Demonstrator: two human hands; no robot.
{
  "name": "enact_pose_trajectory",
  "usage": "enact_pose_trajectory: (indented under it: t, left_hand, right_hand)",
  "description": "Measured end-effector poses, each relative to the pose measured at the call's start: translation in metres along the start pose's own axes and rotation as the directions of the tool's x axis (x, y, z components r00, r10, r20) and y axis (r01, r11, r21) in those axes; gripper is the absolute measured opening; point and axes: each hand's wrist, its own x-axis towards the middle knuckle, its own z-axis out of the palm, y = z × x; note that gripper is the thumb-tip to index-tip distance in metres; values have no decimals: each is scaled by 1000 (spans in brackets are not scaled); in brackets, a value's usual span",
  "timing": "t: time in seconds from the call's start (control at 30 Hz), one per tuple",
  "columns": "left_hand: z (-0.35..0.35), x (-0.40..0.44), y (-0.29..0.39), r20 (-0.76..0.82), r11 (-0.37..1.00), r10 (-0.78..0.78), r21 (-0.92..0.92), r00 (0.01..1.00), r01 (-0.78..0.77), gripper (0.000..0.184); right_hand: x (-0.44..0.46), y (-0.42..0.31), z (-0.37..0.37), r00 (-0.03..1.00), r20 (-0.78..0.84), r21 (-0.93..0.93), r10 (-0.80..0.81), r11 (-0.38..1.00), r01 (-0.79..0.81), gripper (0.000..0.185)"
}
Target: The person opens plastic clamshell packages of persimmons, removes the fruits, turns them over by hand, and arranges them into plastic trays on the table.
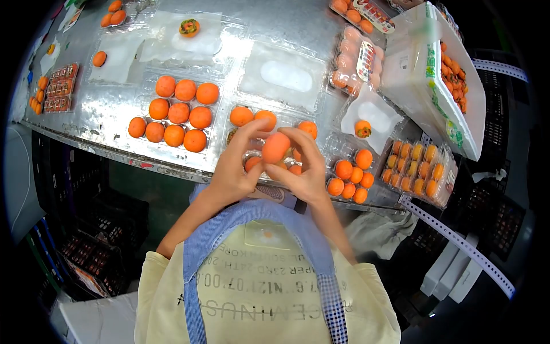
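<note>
An orange persimmon [276,147] is held up between my two hands, above a clear plastic tray [224,129] of persimmons. My left hand [236,161] curls around its left side, fingertips and thumb at the fruit. From the other side my right hand [308,171] grips it between bent fingers and thumb. Several more persimmons show around my hands in that tray, such as one at its back left [241,116]; my fingers partly hide the others. The underside of the held fruit is out of sight.
Left of my hands sits a filled persimmon tray [179,112]; a smaller one [350,176] lies to the right. Open lids [281,77] spread behind. Closed packs [418,172] and a white foam box [412,74] of persimmons stand right. The metal table's front edge [114,155] is close.
</note>
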Motion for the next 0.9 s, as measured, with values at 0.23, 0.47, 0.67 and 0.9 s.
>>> enact_pose_trajectory:
  t: [0.23,0.47,0.67,0.9]
  left_hand:
    - [-13,0,2,250,793,-291,-477,923,379,51]
    - [-14,0,0,248,771,-334,-482,909,415,54]
    - [-14,1,0,243,804,-322,-440,915,400,56]
    - [-13,0,0,277,795,-354,-415,893,443,56]
  right_hand:
    - [0,-4,-1,978,2,-110,-207,972,206,58]
    - [4,-4,0,970,61,-139,-235,960,241,59]
    - [4,2,-6,996,82,243,-45,970,24,46]
    - [5,0,-7,994,107,261,30,964,-57,29]
